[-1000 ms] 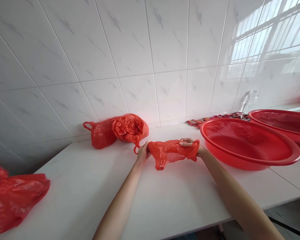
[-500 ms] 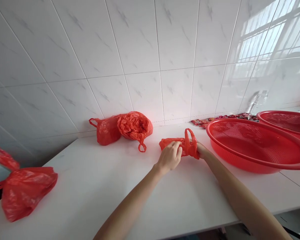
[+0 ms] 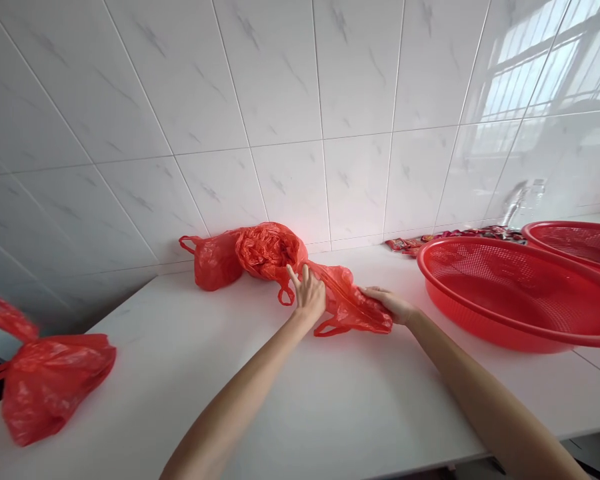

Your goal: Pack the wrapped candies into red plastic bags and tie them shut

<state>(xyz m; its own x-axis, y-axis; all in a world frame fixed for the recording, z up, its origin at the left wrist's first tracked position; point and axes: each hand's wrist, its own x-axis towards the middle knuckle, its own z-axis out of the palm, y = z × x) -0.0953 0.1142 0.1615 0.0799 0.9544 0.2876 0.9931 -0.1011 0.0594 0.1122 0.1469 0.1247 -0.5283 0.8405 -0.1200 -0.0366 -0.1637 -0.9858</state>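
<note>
A thin red plastic bag [image 3: 353, 303] lies stretched on the white counter [image 3: 260, 393] between my hands. My left hand [image 3: 307, 292] pinches its left end, with two fingers sticking up. My right hand [image 3: 391, 304] grips its right end, and a handle loop hangs out below. Just behind my left hand, against the tiled wall, sit two more crumpled red bags [image 3: 247, 255].
A large red perforated basin [image 3: 517, 293] stands at the right, with a second red basin [image 3: 577, 243] behind it. Small red packets [image 3: 440, 239] lie along the wall. Another filled red bag [image 3: 47, 383] rests at the counter's left edge. The counter's front edge runs close below my arms.
The bag was bunched small between my hands half a second ago. My left hand has moved left and back, pulling it out long toward the crumpled bags.
</note>
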